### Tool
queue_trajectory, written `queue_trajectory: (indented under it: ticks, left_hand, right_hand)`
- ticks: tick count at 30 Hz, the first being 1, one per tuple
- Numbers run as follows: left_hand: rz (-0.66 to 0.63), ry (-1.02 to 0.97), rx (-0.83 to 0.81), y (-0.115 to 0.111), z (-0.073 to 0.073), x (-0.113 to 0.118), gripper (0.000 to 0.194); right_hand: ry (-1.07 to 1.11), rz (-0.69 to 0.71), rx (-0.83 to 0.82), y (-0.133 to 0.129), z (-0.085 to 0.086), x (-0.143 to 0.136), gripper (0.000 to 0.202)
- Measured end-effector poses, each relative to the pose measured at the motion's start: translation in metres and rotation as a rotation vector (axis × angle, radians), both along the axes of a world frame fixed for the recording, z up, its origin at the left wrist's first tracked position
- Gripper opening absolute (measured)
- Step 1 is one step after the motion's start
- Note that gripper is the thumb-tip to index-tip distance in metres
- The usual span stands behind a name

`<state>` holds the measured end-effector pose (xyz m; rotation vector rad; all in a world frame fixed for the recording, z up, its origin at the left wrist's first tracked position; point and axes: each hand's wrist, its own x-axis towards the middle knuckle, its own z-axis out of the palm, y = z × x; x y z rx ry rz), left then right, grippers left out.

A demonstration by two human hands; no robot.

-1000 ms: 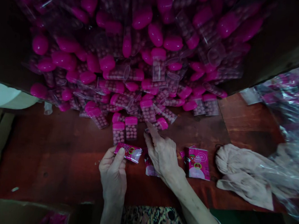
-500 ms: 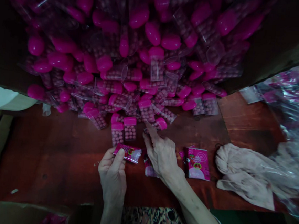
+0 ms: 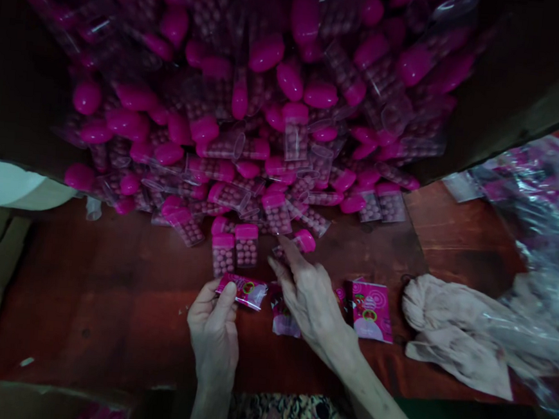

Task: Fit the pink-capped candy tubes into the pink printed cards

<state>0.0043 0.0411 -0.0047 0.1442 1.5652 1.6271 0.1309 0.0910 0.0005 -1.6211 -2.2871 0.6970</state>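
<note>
My left hand [image 3: 217, 321] pinches a shiny pink printed wrapper [image 3: 248, 291] between thumb and fingers. My right hand [image 3: 318, 300] reaches forward with index finger and thumb apart, by a small clear candy box with a pink cap [image 3: 305, 241]; I cannot tell whether the fingers touch it. Beneath that hand, another printed wrapper [image 3: 284, 318] is partly hidden. To its right are more pink wrappers [image 3: 372, 312]. Two candy boxes [image 3: 246, 245] filled with small round pink candies are side by side just beyond my left hand.
A big heap of pink-capped candy boxes [image 3: 232, 135] spills from a dark container onto the reddish wooden table [image 3: 121, 307]. At the right are a knotted pale cloth [image 3: 454, 320] and clear plastic bags [image 3: 550, 211]. A white round object [image 3: 20, 186] sits at the left.
The view has shifted slightly. My left hand keeps its grip on the wrapper, and my right hand stays by the candy box, its index finger and thumb still apart.
</note>
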Motion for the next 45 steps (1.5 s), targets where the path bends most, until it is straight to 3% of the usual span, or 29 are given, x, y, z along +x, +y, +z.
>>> queue_trajectory:
  ticks: [6,10,14,20,25,30,37,45]
  left_hand:
    - [-0.012,-0.009,0.027,-0.001,0.000,-0.001,0.017]
    - [0.013,-0.053,0.046,0.000,-0.001,-0.002,0.020]
    - [-0.027,-0.136,0.069,0.000,0.001,-0.005,0.018]
    - [-0.058,-0.277,0.088,0.002,0.010,-0.009,0.014]
    - [-0.074,-0.326,0.098,0.002,0.017,-0.007,0.011]
    - [-0.079,-0.368,0.112,0.001,0.023,-0.003,0.010]
    - [-0.012,-0.427,0.112,0.002,0.023,-0.004,0.008]
    - [0.063,-0.455,0.119,0.009,0.036,-0.002,0.014]
  right_hand:
    - [-0.072,-0.167,-0.013,0.008,0.014,0.005,0.034]
    - [-0.118,-0.135,-0.022,0.015,0.026,0.000,0.026]
    - [-0.196,-0.180,-0.030,0.013,0.022,-0.005,0.026]
    - [-0.178,-0.345,0.100,0.007,0.010,-0.014,0.024]
    - [-0.224,-0.449,0.059,0.006,0.007,-0.018,0.037]
    - [-0.122,-0.559,-0.059,0.010,0.010,-0.015,0.053]
    - [0.227,-0.652,-0.125,0.010,0.011,-0.010,0.065]
    - [0.446,-0.586,-0.165,0.009,0.010,-0.007,0.017]
